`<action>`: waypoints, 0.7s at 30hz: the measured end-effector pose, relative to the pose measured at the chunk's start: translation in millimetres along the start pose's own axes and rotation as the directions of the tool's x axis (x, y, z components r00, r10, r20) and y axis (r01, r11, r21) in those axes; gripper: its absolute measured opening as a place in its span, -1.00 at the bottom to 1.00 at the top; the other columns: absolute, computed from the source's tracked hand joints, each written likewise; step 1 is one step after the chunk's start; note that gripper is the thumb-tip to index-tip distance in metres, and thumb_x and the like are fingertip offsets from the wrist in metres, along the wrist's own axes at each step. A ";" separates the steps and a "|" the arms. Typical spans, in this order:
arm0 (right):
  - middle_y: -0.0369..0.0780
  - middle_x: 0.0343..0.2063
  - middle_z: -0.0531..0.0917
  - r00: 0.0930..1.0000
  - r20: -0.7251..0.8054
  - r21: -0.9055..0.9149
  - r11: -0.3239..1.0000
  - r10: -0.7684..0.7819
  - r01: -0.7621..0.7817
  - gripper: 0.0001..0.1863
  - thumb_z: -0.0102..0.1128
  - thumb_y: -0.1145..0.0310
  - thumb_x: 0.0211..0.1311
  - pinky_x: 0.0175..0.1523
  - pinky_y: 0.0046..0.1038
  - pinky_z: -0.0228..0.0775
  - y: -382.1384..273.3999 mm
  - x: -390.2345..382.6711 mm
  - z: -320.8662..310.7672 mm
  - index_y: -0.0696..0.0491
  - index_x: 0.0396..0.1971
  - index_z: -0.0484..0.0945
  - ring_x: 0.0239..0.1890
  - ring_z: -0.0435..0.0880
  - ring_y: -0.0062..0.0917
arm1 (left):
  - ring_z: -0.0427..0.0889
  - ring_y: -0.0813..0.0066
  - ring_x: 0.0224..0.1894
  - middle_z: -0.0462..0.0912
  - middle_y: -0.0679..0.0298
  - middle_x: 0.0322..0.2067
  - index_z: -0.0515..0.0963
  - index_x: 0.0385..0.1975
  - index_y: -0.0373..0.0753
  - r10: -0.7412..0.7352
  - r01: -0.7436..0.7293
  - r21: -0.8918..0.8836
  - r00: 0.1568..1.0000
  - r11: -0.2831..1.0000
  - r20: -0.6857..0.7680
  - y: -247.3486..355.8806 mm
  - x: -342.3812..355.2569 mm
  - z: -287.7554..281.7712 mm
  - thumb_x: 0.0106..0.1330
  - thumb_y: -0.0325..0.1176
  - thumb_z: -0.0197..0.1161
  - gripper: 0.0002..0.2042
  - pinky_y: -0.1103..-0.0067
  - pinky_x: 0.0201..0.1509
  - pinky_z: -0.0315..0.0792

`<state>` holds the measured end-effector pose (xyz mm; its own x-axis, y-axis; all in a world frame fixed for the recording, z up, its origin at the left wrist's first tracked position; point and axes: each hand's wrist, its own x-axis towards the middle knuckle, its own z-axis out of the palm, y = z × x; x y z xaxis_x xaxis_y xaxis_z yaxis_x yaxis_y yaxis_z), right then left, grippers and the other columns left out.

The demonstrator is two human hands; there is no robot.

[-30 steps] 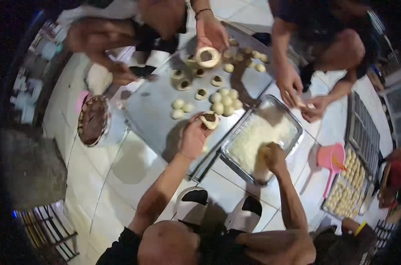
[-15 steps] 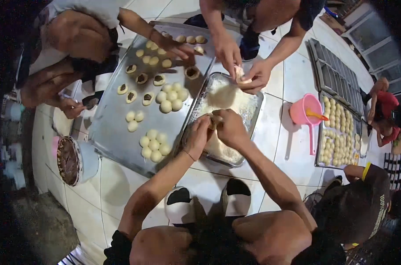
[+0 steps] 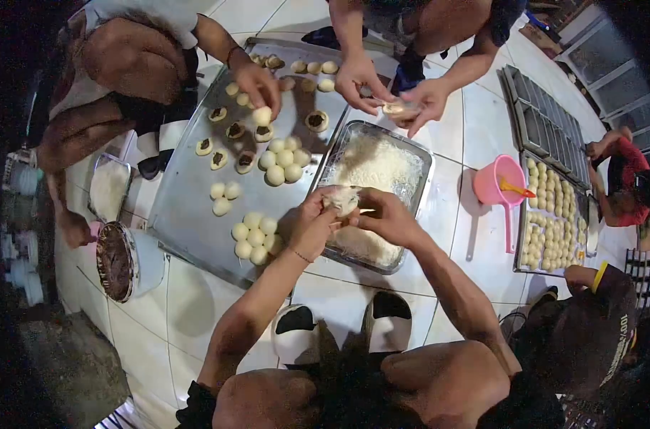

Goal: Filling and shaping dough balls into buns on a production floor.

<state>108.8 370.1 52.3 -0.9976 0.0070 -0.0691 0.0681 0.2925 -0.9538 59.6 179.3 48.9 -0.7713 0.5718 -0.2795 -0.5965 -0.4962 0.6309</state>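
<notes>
Near the middle of the frame, the left hand [image 3: 316, 223] and right hand [image 3: 391, 219] are both closed on a pale dough piece [image 3: 341, 201], held over the left edge of the metal pan [image 3: 414, 187]. A second ago the left held a filled round by itself while the right was down in the white shreds [image 3: 375, 161]; now both share one piece, so its handling seems well under way. Farther off, upper left, a co-worker's hand [image 3: 255, 82] now grips a dough ball [image 3: 262, 116] above the flat tray [image 3: 189, 207].

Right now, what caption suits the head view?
Left hand holds a dough piece over a tray of pale flakes, right hand alongside.
</notes>
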 end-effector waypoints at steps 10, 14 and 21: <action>-0.18 -0.28 0.62 0.847 -0.052 -0.302 0.817 -0.528 0.491 -0.77 0.27 0.62 0.08 -0.25 -0.51 0.43 -46.2 0.3 29.9 0.13 -0.21 0.62 -0.35 0.59 -0.41 | 0.65 0.20 -0.04 0.63 0.17 -0.14 0.32 0.22 -0.29 0.267 -0.084 0.996 0.960 -0.030 0.089 26.7 -31.6 28.6 0.23 -0.63 0.09 -0.50 0.48 -0.01 0.54; -0.18 -0.34 0.60 0.927 -0.141 -0.118 0.936 -0.347 0.332 -0.77 0.22 0.64 0.14 -0.27 -0.54 0.43 -57.7 -6.6 31.1 0.16 -0.16 0.60 -0.42 0.57 -0.46 | 0.67 0.31 -0.13 0.67 0.18 -0.13 0.33 0.23 -0.30 0.559 -0.453 0.800 0.809 0.395 0.182 18.5 -31.3 2.2 0.27 -0.56 0.11 -0.52 0.51 -0.08 0.50; -0.19 -0.32 0.60 0.980 -0.035 -0.017 0.981 -0.195 0.194 -0.78 0.21 0.62 0.18 -0.23 -0.57 0.45 -67.9 -14.8 43.1 0.21 -0.15 0.59 -0.39 0.57 -0.50 | 0.57 0.58 -0.23 0.59 0.22 0.04 0.32 0.24 -0.29 0.404 -0.228 0.870 0.914 0.438 0.036 27.3 -57.5 20.1 0.33 -0.53 0.09 -0.55 0.68 -0.17 0.43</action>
<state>119.6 308.9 105.6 -0.9916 -0.0167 0.1284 -0.1274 0.3049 -0.9438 92.1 146.0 96.7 -0.9379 0.3460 0.0253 0.1075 0.2204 0.9695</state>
